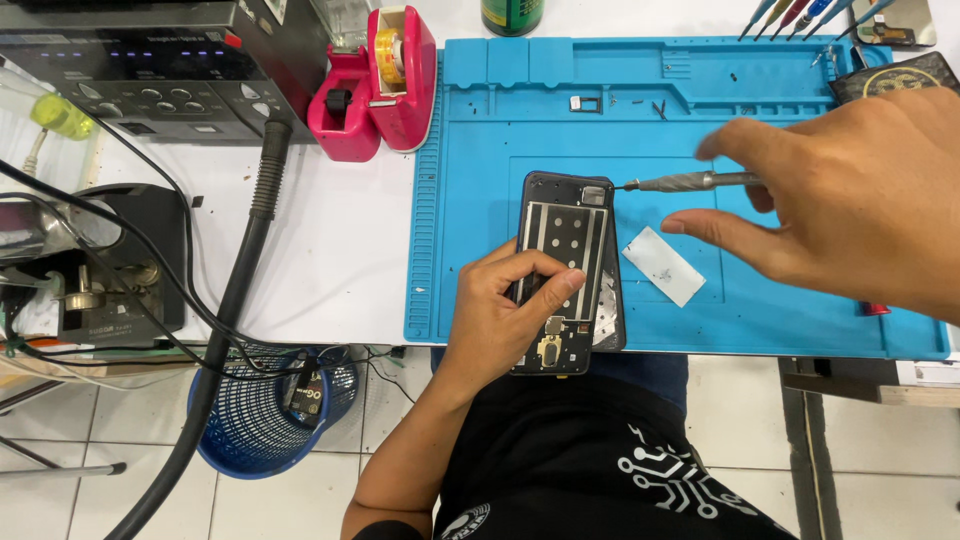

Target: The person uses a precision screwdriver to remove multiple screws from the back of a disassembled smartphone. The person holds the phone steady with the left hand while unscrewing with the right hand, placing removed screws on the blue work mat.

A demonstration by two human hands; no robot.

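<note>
Plainly, left hand clamps the black opened phone frame at centre; right hand pinches a slim metal screwdriver, whose tip could slip and scratch it.

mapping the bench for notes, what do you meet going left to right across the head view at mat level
black ribbed hose → pink tape dispenser → opened black phone frame held by left hand → white rectangular strip → right hand

The black phone frame with white-dotted silver plate sits under the left fingers, on a blue mat, beside a white strip.
</note>
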